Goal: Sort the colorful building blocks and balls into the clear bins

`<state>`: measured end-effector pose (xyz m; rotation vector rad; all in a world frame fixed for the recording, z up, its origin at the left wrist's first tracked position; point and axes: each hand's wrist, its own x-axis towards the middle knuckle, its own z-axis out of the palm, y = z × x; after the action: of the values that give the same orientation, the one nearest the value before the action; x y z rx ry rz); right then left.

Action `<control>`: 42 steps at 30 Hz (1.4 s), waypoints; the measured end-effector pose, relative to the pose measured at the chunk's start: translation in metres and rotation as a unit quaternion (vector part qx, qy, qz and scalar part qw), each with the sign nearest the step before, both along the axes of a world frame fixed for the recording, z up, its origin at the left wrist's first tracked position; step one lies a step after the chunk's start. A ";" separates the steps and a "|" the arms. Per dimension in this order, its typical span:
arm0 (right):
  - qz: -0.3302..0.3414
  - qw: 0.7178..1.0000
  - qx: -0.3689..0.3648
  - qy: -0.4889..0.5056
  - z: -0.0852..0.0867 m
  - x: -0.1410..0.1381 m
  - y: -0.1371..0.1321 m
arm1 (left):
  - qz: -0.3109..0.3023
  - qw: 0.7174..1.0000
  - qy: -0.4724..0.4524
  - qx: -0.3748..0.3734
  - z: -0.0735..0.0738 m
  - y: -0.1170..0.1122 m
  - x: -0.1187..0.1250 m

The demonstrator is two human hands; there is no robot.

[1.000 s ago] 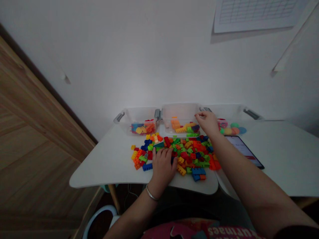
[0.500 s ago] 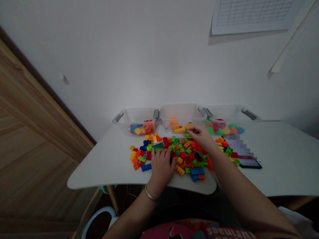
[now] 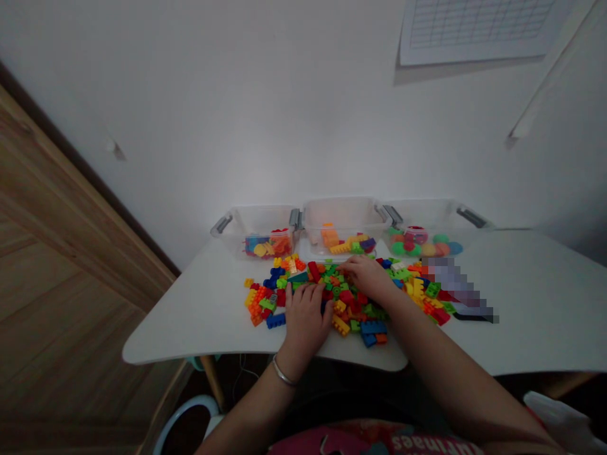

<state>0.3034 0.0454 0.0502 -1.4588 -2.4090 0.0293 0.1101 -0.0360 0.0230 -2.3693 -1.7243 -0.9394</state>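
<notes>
A pile of colorful toy building bricks lies on the white table. My left hand rests flat on the left-middle of the pile, fingers stretched out and slightly apart, holding nothing that I can see. My right hand reaches over the back of the pile, its slightly bent fingertips down at green and orange bricks. No brick shows in its grasp. Just behind it stands a clear plastic bin with orange, yellow and blue bricks inside. A blue brick lies at the pile's front edge.
A left bin holds blue, yellow and red pieces. The right bin contains round green, orange and blue pieces. A partly blurred tablet lies right of the pile. Behind the white table rises a wall.
My right hand has moved from the middle bin's front down and left to the bricks. Blue and green bricks in that bin now show. My left hand stays in place.
</notes>
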 end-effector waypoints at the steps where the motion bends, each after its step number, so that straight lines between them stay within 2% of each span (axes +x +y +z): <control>1: 0.003 1.000 0.001 0.000 -0.001 -0.001 0.001 | 0.000 1.000 -0.001 -0.002 0.000 0.000 0.000; 16: -0.017 0.999 0.023 0.021 -0.001 -0.002 0.004 | 0.001 1.000 0.003 0.008 -0.003 0.001 0.001; 23: -0.027 0.993 0.084 0.074 -0.001 -0.001 -0.001 | 0.003 1.000 0.013 0.006 -0.003 0.000 0.001; 26: -0.026 0.983 0.130 0.130 0.001 0.002 -0.003 | 0.004 1.000 0.012 0.003 -0.003 0.000 0.001; 28: -0.032 0.964 0.160 0.210 0.005 0.006 -0.003 | 0.002 1.000 0.008 0.001 -0.004 0.001 0.001; 30: -0.057 0.932 0.156 0.323 0.011 0.010 -0.003 | 0.001 1.000 0.004 -0.001 -0.004 0.001 0.001; 34: -0.097 0.832 0.067 0.542 0.026 0.017 0.003 | 0.001 1.000 0.004 -0.002 -0.004 0.003 0.001; 37: -0.098 0.771 0.061 0.626 0.038 0.023 0.012 | 0.003 1.000 0.002 -0.004 -0.003 0.004 0.000; 40: -0.118 0.748 0.102 0.645 0.051 0.032 0.020 | 0.002 1.000 -0.001 -0.005 -0.002 0.005 0.001; 42: -0.127 0.753 0.114 0.636 0.058 0.039 0.025 | 0.001 1.000 -0.003 -0.004 -0.002 0.005 0.001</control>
<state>0.3427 0.0703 0.1082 -1.0339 -1.0366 0.4773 0.1110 -0.0312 0.0214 -2.3712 -1.7369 -0.9419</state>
